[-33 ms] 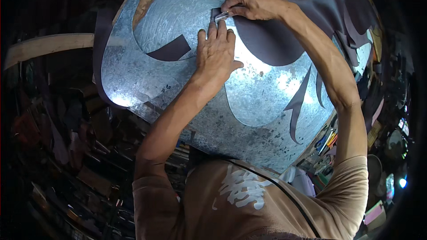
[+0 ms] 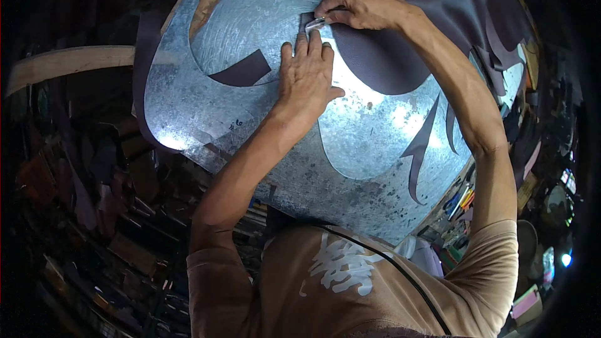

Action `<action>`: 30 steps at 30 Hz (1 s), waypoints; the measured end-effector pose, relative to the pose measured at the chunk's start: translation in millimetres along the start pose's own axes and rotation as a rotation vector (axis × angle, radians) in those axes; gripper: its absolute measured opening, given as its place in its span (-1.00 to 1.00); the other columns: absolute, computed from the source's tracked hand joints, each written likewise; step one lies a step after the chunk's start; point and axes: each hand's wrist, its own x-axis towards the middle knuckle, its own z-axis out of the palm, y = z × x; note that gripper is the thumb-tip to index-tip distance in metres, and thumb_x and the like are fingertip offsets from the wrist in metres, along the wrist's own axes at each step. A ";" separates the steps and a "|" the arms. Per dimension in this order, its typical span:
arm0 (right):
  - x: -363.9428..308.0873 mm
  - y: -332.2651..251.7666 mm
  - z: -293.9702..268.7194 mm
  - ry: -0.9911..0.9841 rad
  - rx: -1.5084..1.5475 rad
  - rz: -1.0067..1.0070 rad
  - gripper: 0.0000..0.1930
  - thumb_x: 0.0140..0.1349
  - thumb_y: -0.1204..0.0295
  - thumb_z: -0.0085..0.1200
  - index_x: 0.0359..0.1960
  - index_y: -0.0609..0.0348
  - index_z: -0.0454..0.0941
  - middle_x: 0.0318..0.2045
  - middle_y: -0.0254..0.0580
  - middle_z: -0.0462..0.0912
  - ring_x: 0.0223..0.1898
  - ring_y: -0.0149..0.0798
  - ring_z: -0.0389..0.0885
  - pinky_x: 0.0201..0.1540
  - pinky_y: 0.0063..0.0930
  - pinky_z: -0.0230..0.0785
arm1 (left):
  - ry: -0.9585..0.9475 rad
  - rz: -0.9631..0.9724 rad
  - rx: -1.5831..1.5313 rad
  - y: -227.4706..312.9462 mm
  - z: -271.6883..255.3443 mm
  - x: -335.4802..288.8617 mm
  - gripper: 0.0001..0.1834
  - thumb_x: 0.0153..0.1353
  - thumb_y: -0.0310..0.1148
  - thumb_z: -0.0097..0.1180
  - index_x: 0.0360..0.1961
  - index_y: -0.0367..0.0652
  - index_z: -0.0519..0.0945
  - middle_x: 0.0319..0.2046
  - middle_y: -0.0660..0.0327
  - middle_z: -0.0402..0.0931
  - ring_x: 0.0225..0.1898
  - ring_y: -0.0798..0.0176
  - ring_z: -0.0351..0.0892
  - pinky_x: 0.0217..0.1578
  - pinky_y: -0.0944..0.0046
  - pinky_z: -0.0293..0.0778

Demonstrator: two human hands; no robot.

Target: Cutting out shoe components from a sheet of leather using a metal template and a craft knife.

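My left hand [image 2: 305,75] lies flat, fingers stretched forward and thumb out to the side, pressing on a curved U-shaped grey metal template [image 2: 172,100]. Just beyond its fingertips, my right hand [image 2: 354,5] pinches a small shiny tool [image 2: 315,24]; its exact kind is hard to make out. The tool's near end is by the template's edge, beside a small dark strip of leather [image 2: 306,20]. Dark brown leather [image 2: 382,56] spreads out under and to the right of my right hand. More brown leather [image 2: 141,81] shows along the template's left outer edge.
A scratched metal work surface [image 2: 285,181] lies beneath everything. Leather offcuts rest on it: a curved piece [image 2: 244,69] left of my left hand and pointed slivers [image 2: 421,144] at the right. A wooden strip [image 2: 75,66] juts out leftward. Tools [image 2: 463,199] crowd the right edge.
The whole picture shifts very slightly to the right. Both hands keep their positions on the template and the tool.
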 end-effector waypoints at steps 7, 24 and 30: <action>-6.3 2.9 -3.0 -0.041 -0.034 0.028 -0.71 0.29 0.24 0.06 0.00 -0.06 0.64 -0.03 -0.32 0.68 0.06 -0.22 0.59 0.18 -0.24 0.36 | -0.034 -0.021 -0.046 -2.3 -2.2 -3.0 -0.07 -0.14 0.06 0.44 0.16 -0.36 0.42 0.24 -0.18 0.25 0.29 -0.14 0.21 0.15 -0.10 0.16; -21.2 32.1 1.6 0.049 -0.019 0.038 -0.74 0.30 0.34 0.05 -0.04 0.09 0.63 -0.10 -0.20 0.68 0.01 -0.10 0.60 0.14 -0.21 0.35 | 0.003 -0.042 -0.074 -5.8 3.5 -5.8 -0.04 -0.15 0.12 0.42 0.17 -0.36 0.43 0.30 -0.17 0.21 0.32 -0.22 0.16 0.25 -0.24 0.09; -27.3 24.5 -2.8 0.024 -0.001 0.081 -0.76 0.30 0.32 0.04 -0.06 0.07 0.62 -0.16 -0.17 0.70 -0.04 -0.07 0.63 0.10 -0.17 0.37 | 0.015 -0.033 -0.070 -4.4 5.3 -11.7 -0.03 -0.16 0.15 0.42 0.16 -0.36 0.44 0.30 -0.15 0.21 0.32 -0.21 0.16 0.25 -0.27 0.09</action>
